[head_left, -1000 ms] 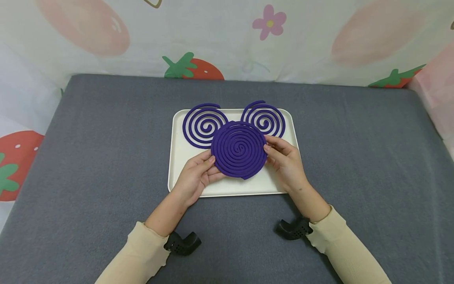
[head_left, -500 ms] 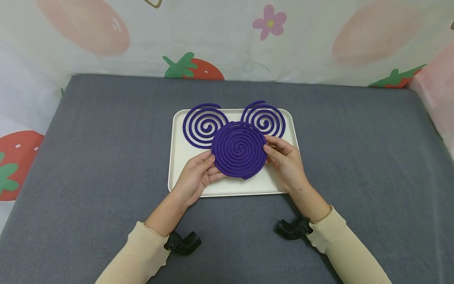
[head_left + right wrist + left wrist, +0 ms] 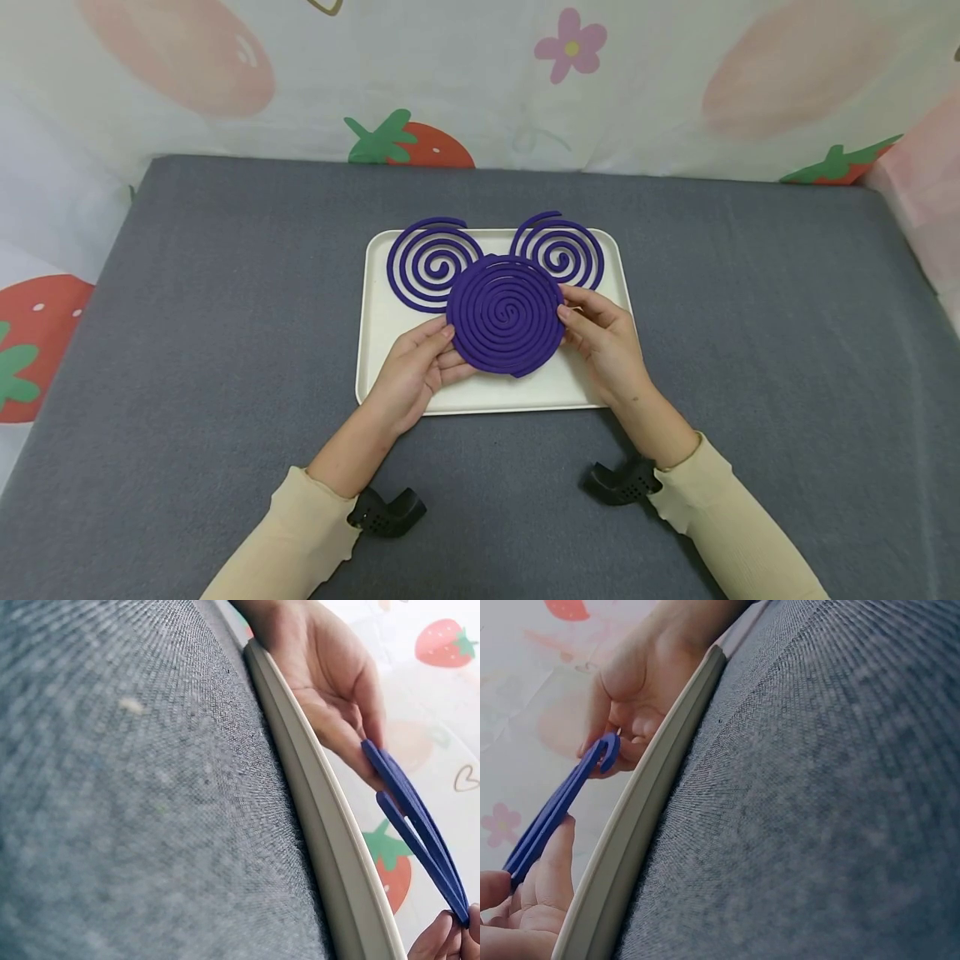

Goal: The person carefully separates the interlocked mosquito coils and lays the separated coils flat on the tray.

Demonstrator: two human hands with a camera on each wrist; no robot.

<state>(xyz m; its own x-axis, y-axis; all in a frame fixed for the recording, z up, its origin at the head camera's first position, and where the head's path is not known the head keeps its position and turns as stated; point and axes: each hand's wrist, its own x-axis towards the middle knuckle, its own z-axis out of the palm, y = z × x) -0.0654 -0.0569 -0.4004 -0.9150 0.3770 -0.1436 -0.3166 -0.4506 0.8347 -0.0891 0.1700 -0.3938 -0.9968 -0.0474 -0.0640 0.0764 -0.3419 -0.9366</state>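
Note:
A round, tightly wound purple mosquito coil [image 3: 506, 315] is held up over a cream tray [image 3: 378, 358]. My left hand [image 3: 412, 371] pinches its lower left edge, thumb on top and fingers beneath. On its right edge, my right hand [image 3: 611, 342] pinches it between thumb and fingers. Seen edge-on in the left wrist view, the held coil [image 3: 544, 817] is tilted above the tray; in the right wrist view the coil [image 3: 420, 817] shows parted strands. Behind it on the tray lie a loose-wound left coil [image 3: 441, 268] and a right coil [image 3: 561, 261], both partly covered.
Grey cloth [image 3: 225, 333] covers the table around the tray. Both rear coils stick out past the tray's back rim. A printed curtain [image 3: 480, 75] with strawberries hangs behind the table. Black wrist devices [image 3: 386, 512] sit at the sleeve cuffs.

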